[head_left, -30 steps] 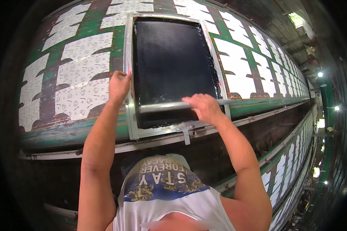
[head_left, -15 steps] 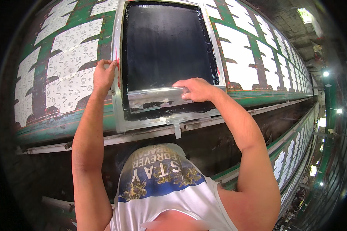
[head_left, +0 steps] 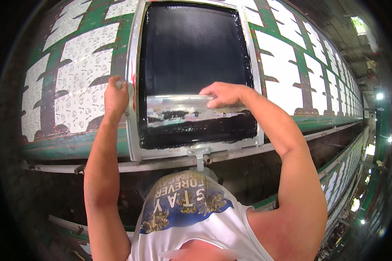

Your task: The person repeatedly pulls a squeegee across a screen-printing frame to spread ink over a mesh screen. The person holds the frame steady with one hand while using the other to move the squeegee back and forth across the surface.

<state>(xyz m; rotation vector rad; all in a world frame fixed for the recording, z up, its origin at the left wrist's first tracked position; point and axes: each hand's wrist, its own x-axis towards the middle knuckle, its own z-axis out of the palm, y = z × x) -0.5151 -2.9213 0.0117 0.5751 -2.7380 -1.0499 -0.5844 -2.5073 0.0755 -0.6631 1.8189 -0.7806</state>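
A metal-framed printing screen [head_left: 134,122] lies in front of me, its mesh coated with glossy black ink [head_left: 191,48]. Across the near part of the mesh rests a silver metal squeegee [head_left: 178,102], its lower side smeared with black. My right hand [head_left: 225,95] is closed over the squeegee's right part, thumb in front. By the screen's left rail, my left hand [head_left: 116,96] is closed with fingers curled; what lies inside its grip is hidden. A metal bracket [head_left: 199,157] sticks out from the frame's near edge.
The screen sits on a long green table [head_left: 69,147]. White cut pieces with small prints [head_left: 85,71] lie to the left, plain white pieces [head_left: 283,74] to the right. A metal rail [head_left: 161,164] runs along the near edge. Another table with white pieces [head_left: 342,174] stands at right.
The squeegee and my right hand have moved a little away from the screen's near edge. My left hand has gone from a fingertip pinch to a closed grip. The whole view has shifted slightly.
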